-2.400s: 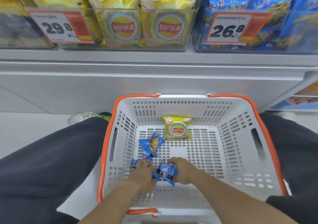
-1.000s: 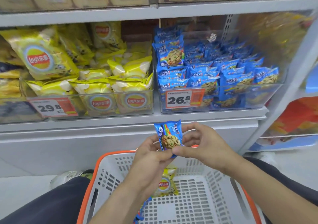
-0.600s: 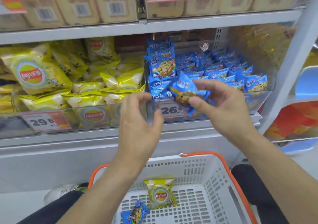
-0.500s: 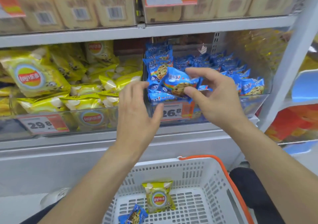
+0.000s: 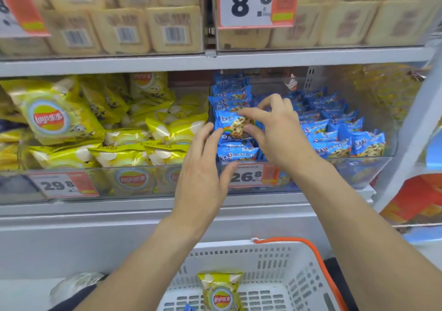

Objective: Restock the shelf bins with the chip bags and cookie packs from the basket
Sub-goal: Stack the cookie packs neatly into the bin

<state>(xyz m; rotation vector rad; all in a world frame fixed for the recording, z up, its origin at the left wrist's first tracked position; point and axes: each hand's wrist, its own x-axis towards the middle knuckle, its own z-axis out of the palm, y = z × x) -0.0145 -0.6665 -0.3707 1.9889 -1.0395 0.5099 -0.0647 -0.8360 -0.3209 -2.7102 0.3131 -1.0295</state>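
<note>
Small blue foil cookie pack [image 5: 235,125] pinched by right hand [image 5: 278,129] atop the left-hand stack in clear plastic cookie bin [image 5: 358,167]. Left hand [image 5: 203,167] open, fingertips near the pack's edge. Risk: stack toppling if released off-centre. White plastic basket [image 5: 270,260] below, yellow chip bag [image 5: 221,291] inside.

Upper shelf: tan rectangular barcoded packs [image 5: 124,31]; white-and-orange "8.8" price card [image 5: 248,2]. Far right: orange-red boxes [image 5: 416,200], blurred.
</note>
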